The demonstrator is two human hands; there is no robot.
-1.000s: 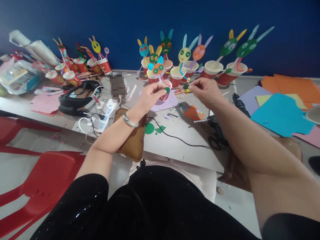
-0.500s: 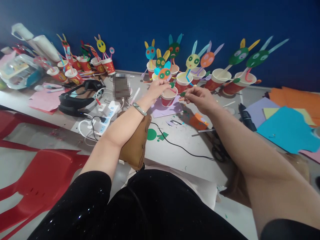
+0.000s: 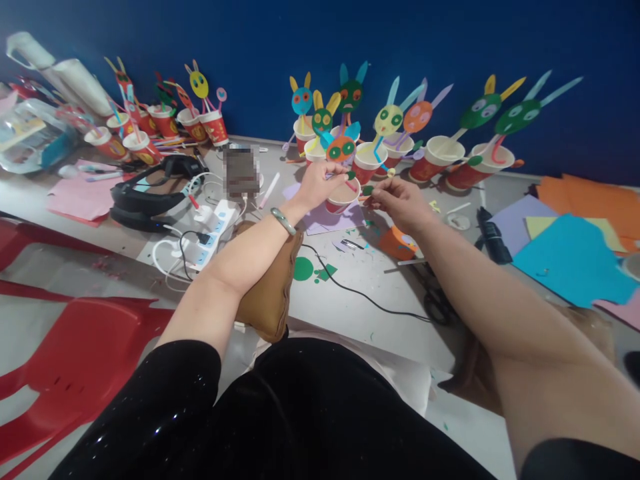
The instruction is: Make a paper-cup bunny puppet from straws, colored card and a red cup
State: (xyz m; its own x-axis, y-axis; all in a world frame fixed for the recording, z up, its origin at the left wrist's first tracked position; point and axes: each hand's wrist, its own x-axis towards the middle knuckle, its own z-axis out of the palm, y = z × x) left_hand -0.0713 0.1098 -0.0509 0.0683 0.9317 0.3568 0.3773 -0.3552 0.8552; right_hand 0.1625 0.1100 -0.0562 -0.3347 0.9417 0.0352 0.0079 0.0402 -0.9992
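Note:
A paper cup (image 3: pixel 343 199) stands on purple paper (image 3: pixel 315 221), with an orange paper face (image 3: pixel 341 149) with blue ears and green eyes above it. My left hand (image 3: pixel 323 183) is closed at the cup's rim, its fingertips pinching a small green paper disc (image 3: pixel 351 175) beside the face. To the right of the cup, my right hand (image 3: pixel 397 200) pinches another green disc (image 3: pixel 368 191), with an orange strip end beside it. Green paper scraps (image 3: pixel 303 269) lie on the table in front of the cup.
Several cups with paper rabbit faces (image 3: pixel 367 163) line the blue wall. At left are a black headset (image 3: pixel 150 197), a power strip (image 3: pixel 213 233) and a red chair (image 3: pixel 95 347). A brown pouch (image 3: pixel 267 287) lies under my left forearm; coloured paper (image 3: pixel 575 260) is at right.
The orange face has risen and moved right, clear of my left hand. The cup and both hands appear slightly farther right, and the view has shifted a little.

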